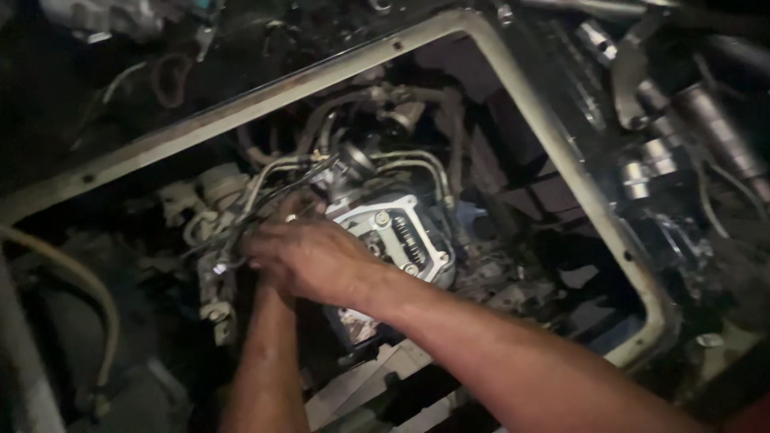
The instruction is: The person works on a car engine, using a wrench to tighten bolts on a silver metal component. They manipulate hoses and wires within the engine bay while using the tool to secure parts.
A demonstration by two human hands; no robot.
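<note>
Here I have both hands down inside the engine bay, framed by a pale metal opening (553, 152). My right hand (309, 258) lies knuckles-up over the cluster of thin metal pipes (273, 172) at about nine o'clock from the pump's silver cover plate (401, 236); its fingers are curled downward, and I cannot tell whether they grip a pipe or just rest there. My left hand (281, 210) comes up from six o'clock beneath the right one, almost wholly hidden, so how far it is closed is beyond me to say.

I judge the step in hand to be working on a pipe fitting beside the pump, by feel more than by sight. The next move calls for a steady, small motion, since the pipes crowd each other closely.

The pump sits centre frame: a bright cover plate with bolt heads at its corners, and grimy, oily metal all around it.
</note>
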